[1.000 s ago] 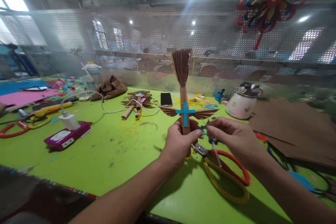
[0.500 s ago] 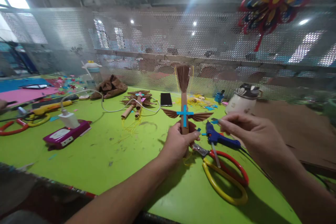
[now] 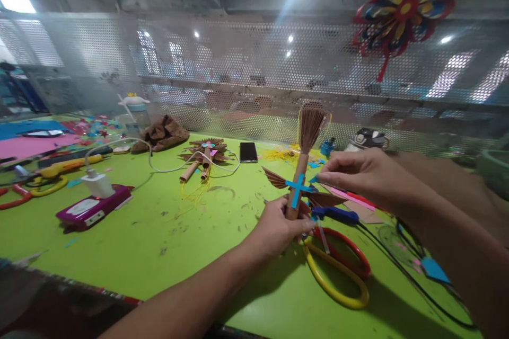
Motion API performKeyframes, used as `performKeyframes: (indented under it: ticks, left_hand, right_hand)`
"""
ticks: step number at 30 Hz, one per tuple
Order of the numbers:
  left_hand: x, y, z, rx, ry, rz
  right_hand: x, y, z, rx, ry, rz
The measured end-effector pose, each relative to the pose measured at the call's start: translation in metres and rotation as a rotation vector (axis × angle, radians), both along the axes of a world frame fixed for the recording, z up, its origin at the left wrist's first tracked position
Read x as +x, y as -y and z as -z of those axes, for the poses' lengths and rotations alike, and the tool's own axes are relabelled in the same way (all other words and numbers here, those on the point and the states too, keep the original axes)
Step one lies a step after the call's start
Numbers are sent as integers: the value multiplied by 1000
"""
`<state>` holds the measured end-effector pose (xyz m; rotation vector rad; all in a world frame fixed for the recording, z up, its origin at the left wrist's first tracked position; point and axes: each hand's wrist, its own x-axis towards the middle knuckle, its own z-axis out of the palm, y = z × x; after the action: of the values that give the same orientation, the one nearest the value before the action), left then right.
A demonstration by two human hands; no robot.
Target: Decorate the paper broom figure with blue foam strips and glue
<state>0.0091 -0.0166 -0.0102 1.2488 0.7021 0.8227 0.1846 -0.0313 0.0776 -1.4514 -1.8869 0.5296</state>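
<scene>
My left hand (image 3: 280,225) is wrapped round the lower end of a brown paper figure (image 3: 303,161), a tube with a fanned pleated top, pleated side wings and a blue paper cross (image 3: 296,190) on its front. The figure leans to the right. Between thumb and finger of my right hand (image 3: 350,172) is a small blue paper piece (image 3: 314,179), close to the right arm of the cross; whether it touches is unclear. Behind the figure lies a blue glue gun (image 3: 338,215). Scissors (image 3: 350,302) with red and yellow handles rest below it, their blades hidden.
A purple power strip (image 3: 93,209) with a white plug stands at left. Another brown paper figure (image 3: 205,156), a phone (image 3: 248,152) and crumpled brown paper (image 3: 161,135) lie farther back. A black cord (image 3: 409,270) runs along the right. A colourful pinwheel ornament (image 3: 405,9) hangs above.
My left hand has moved right a little and tilted the paper figure rightward. My right hand has brought the blue paper piece in beside the cross.
</scene>
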Motion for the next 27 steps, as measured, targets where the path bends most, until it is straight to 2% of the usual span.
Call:
performKeyframes:
  ticks: [10, 27]
  left_hand:
    - [2, 3, 0, -20, -22, 11]
    - [2, 1, 4, -7, -21, 17]
  right_hand:
    - [-3, 0, -2, -8, 55, 14]
    - [-3, -3, 8, -10, 77, -21]
